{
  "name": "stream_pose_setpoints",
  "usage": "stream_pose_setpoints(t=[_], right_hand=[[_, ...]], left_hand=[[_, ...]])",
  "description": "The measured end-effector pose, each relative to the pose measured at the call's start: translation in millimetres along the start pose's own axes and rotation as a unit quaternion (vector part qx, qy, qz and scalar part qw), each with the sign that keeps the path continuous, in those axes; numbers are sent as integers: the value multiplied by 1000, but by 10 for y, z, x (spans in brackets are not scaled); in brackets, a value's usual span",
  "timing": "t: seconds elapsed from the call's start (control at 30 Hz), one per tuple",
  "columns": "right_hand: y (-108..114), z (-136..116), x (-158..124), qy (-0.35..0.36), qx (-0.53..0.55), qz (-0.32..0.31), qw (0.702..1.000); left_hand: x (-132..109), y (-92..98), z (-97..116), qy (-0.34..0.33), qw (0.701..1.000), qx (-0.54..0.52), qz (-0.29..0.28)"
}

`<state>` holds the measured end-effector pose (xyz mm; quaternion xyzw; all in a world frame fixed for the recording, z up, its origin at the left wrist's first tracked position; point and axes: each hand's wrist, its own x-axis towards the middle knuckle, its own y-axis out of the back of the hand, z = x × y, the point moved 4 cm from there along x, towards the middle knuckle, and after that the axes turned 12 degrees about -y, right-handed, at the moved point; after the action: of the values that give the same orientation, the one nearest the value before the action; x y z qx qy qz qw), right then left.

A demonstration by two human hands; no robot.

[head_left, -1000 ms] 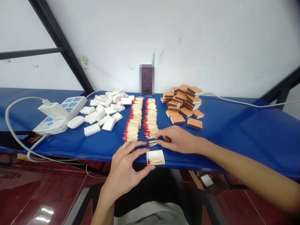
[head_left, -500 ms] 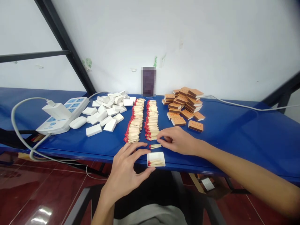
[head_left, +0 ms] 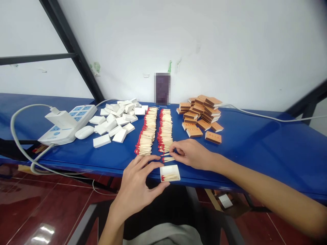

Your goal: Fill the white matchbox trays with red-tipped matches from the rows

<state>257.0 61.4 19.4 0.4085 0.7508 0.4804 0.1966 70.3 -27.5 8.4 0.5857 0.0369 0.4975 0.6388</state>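
Note:
A small white tray (head_left: 170,169) with a few red-tipped matches in it sits at the near edge of the blue table (head_left: 255,149). My left hand (head_left: 139,187) rests beside it, thumb and forefinger spread against its left side. My right hand (head_left: 191,153) pinches a small bundle of matches (head_left: 168,159) lying just behind the tray. Two long rows of matches (head_left: 155,131) stretch away from the hands.
White inner trays (head_left: 116,120) lie heaped at the back left, orange matchbox sleeves (head_left: 201,114) at the back right. A white power strip (head_left: 67,124) with a cable and a white earbud case (head_left: 84,132) are at the far left. A dark blurred object (head_left: 161,88) leans on the wall.
My right hand shifted slightly left along the bundle of matches behind the tray. My left hand stayed by the tray.

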Motion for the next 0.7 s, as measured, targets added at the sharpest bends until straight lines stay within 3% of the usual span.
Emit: stream_pose_setpoints(t=[0.33,0.7], right_hand=[[42,-14,5,-40,64,-17,997],[2,-14,16,-28,42,-14,999]], left_hand=[[5,-3,-22,3,1000,-12,-4],[7,-4,-9,3,1000,-5,-1]])
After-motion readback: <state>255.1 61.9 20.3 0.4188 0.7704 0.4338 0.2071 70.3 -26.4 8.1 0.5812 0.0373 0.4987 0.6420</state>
